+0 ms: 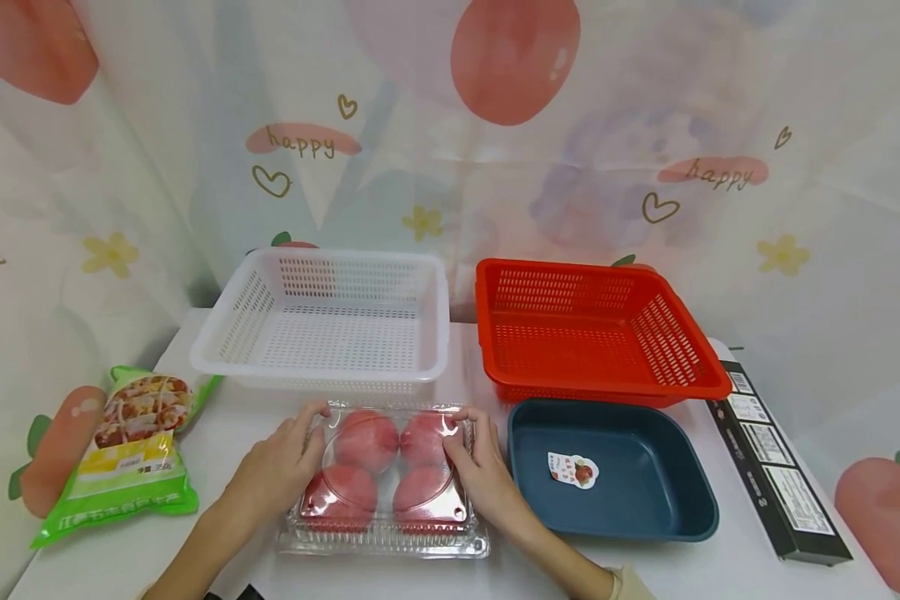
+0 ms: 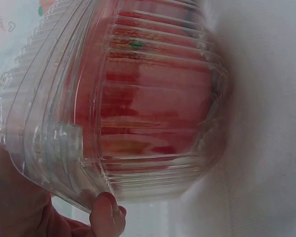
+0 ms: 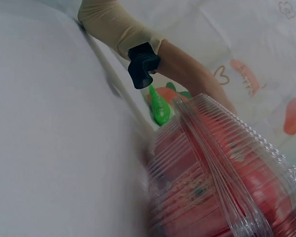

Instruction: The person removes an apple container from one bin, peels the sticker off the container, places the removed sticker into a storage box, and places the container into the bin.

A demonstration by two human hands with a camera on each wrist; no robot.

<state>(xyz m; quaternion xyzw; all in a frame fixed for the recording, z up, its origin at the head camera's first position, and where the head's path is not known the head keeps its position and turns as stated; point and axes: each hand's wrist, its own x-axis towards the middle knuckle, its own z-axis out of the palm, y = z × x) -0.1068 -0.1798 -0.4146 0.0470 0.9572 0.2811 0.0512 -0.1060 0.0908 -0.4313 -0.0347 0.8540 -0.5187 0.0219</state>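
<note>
White table (image 1: 217, 433), fruit-print curtain behind. Item: clear clamshell box (image 1: 385, 479) of four red fruits, front centre, lying flat between your hands. Your left hand (image 1: 273, 471) curls its fingers on the box's left edge; your right hand (image 1: 483, 479) grips the right edge. Adjacent: white basket (image 1: 330, 321), red basket (image 1: 592, 333), blue tray (image 1: 615, 471).

Clear ribbed plastic clamshell box (image 1: 385, 483) w/ four red round fruits (image 1: 365, 442) inside sits at table front centre, left hand (image 1: 277, 467) on its left side, right hand (image 1: 487, 479) on its right. White slotted plastic basket (image 1: 225, 333) directly behind it. Red slotted plastic basket (image 1: 690, 358) right of that. Dark blue plastic tray (image 1: 645, 475) in front of the red basket, just right of the box. Green snack bag (image 1: 131, 450) far left; long black cardboard box (image 1: 780, 462) far right.
</note>
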